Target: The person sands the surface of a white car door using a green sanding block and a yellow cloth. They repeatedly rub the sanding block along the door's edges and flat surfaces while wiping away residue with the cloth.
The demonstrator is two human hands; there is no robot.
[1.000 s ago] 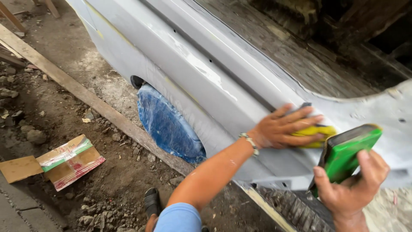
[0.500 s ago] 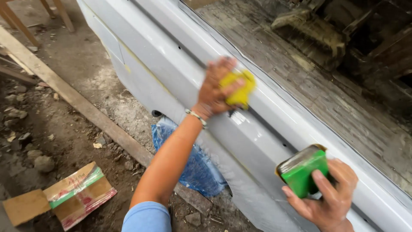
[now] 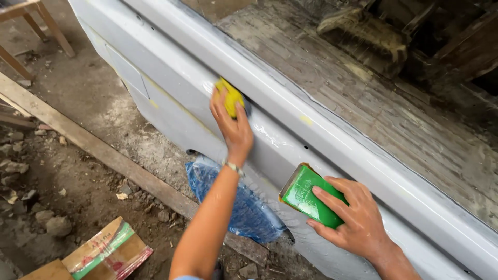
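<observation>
My left hand (image 3: 232, 124) presses a yellow sponge (image 3: 230, 96) against the upper part of a grey primed vehicle side panel (image 3: 171, 98), where the surface looks wet. My right hand (image 3: 358, 218) grips a green sanding block (image 3: 309, 195) flat against the same panel, lower and further right. A thin bracelet circles my left wrist. Below the panel a wheel wrapped in blue plastic (image 3: 244, 207) shows in the wheel arch, just under my left forearm.
Beyond the panel's top rail lies a worn wooden truck bed (image 3: 373, 98). A long wooden plank (image 3: 104, 153) runs across the dirt floor. A cardboard box (image 3: 104, 254) lies at the bottom left, and wooden stool legs (image 3: 31, 31) stand at the top left.
My left hand has slid the yellow sponge leftward and up along the panel. My right hand has brought the green block from the air onto the panel.
</observation>
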